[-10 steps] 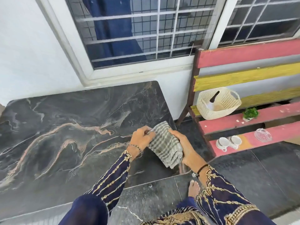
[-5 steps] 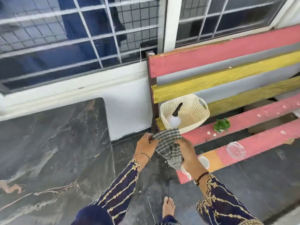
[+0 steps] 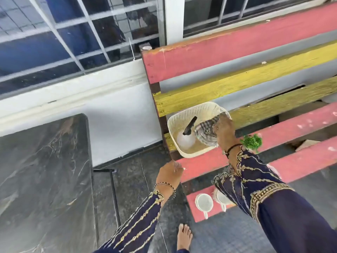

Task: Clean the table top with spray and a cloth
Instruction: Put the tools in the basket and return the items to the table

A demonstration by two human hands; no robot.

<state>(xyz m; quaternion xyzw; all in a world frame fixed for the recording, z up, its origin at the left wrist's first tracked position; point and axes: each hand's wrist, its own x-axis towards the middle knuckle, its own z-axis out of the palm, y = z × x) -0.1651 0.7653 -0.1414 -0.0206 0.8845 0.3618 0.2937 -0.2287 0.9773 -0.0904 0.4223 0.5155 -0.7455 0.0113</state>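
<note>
Lower centre, the left hand (image 3: 170,172) hangs loosely curled, holding nothing, to the right of the dark marble worktop (image 3: 45,179) at lower left. Farther off, right of centre, the right hand (image 3: 224,131) grips the checked cloth (image 3: 205,132) inside the white basket (image 3: 198,109), next to the spray bottle (image 3: 185,140).

Part of cloth (image 3: 206,131) behind right hand (image 3: 223,131).

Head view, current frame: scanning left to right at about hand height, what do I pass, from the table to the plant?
marble table top → left hand → spray bottle → checked cloth → right hand → green plant
</note>
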